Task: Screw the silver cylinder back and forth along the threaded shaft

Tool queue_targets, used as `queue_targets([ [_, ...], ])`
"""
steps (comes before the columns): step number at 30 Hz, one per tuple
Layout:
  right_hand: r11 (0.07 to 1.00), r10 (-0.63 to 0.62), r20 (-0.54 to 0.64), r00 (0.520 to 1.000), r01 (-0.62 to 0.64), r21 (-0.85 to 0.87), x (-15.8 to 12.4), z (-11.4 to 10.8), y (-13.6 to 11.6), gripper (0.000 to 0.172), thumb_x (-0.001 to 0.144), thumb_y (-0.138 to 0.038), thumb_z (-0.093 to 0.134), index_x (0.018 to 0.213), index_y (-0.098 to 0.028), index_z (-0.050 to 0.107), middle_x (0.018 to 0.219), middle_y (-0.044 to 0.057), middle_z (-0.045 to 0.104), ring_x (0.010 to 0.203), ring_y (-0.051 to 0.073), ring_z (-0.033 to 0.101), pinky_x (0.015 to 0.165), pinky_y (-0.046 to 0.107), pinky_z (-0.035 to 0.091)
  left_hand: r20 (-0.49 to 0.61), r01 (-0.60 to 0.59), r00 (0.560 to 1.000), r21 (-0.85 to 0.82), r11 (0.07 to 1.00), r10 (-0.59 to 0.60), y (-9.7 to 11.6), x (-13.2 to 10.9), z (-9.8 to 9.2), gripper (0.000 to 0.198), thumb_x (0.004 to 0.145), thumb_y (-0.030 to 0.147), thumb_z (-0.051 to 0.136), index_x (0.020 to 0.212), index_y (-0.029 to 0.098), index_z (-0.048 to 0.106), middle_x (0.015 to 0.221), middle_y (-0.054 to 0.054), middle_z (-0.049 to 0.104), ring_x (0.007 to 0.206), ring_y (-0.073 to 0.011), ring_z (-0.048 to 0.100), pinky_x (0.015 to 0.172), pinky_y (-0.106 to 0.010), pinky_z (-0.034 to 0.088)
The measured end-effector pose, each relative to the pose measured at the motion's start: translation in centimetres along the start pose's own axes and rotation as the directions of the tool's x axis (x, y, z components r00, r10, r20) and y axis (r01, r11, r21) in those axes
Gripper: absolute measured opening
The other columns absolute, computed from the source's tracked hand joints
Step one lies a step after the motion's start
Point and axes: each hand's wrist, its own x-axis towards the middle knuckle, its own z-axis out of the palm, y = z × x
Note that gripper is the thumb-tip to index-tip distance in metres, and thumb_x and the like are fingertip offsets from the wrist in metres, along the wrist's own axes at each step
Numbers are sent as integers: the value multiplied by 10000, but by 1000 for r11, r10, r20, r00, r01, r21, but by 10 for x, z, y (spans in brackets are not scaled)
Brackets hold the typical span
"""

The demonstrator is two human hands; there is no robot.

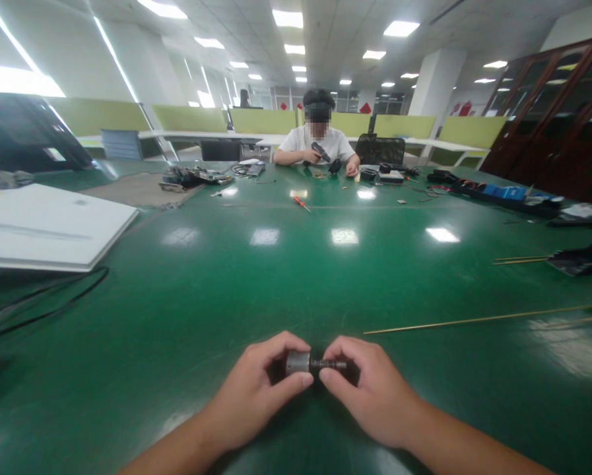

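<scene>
Near the front of the green table, a small grey metal cylinder (298, 362) lies sideways between my hands. From its right end sticks out a dark, ridged shaft (331, 364). My left hand (260, 379) is closed around the cylinder, with the thumb below and the fingers above. My right hand (366, 382) is closed at the shaft, its thumb and forefinger on either side of it. The shaft's tip shows between those fingers. The other fingers of both hands are mostly hidden.
Thin brass-coloured rods (439, 323) lie to the right on the green table (256, 284). A white board (53, 227) and black cables (72, 303) are at the left. Farther off lies an orange screwdriver (301, 203). Across the table sits a person (313, 142) holding a dark power tool (320, 151).
</scene>
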Motion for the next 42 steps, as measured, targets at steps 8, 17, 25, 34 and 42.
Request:
queue_targets([
  [8, 1000, 8, -7, 1000, -8, 4, -1, 0, -1, 27, 850, -199, 652, 825, -204, 654, 747, -34, 632, 706, 138, 573, 657, 253, 380, -6, 14, 1000, -28, 1000, -14, 3, 0, 0, 187, 883, 360, 677, 1001, 215, 667, 805, 27, 626, 731, -155, 562, 673, -244, 393],
  [17, 1000, 9, -7, 1000, -9, 9, 0, 1, 0, 20, 844, -200, 655, 824, -204, 652, 739, -31, 630, 694, 141, 568, 644, 252, 375, -23, 29, 999, -43, 999, -30, 1, 1, 0, 191, 869, 349, 679, 996, 208, 668, 802, 20, 629, 730, -162, 562, 675, -250, 396],
  [25, 1000, 8, -17, 1000, -8, 3, 0, 1, 0, 20, 852, -201, 649, 832, -203, 653, 739, -30, 632, 693, 141, 569, 648, 252, 373, -32, 30, 999, -53, 998, -32, 2, 1, 0, 179, 866, 339, 677, 987, 208, 669, 800, 19, 625, 720, -160, 554, 667, -250, 385],
  [34, 1000, 5, -23, 1000, -5, 24, 0, 0, 0, 25, 856, -196, 642, 835, -204, 652, 745, -36, 633, 697, 134, 572, 649, 246, 382, -36, 42, 998, -98, 994, -46, 1, 2, 0, 195, 853, 348, 686, 979, 201, 670, 770, 24, 608, 693, -155, 538, 649, -247, 376],
  [42, 999, 13, -23, 1000, -13, 30, -1, 1, 0, 37, 855, -198, 643, 818, -199, 648, 722, -39, 621, 682, 130, 565, 643, 243, 382, -43, 49, 998, -114, 992, -54, 1, 2, 1, 187, 854, 339, 694, 985, 207, 673, 784, 27, 608, 705, -152, 541, 657, -246, 380],
])
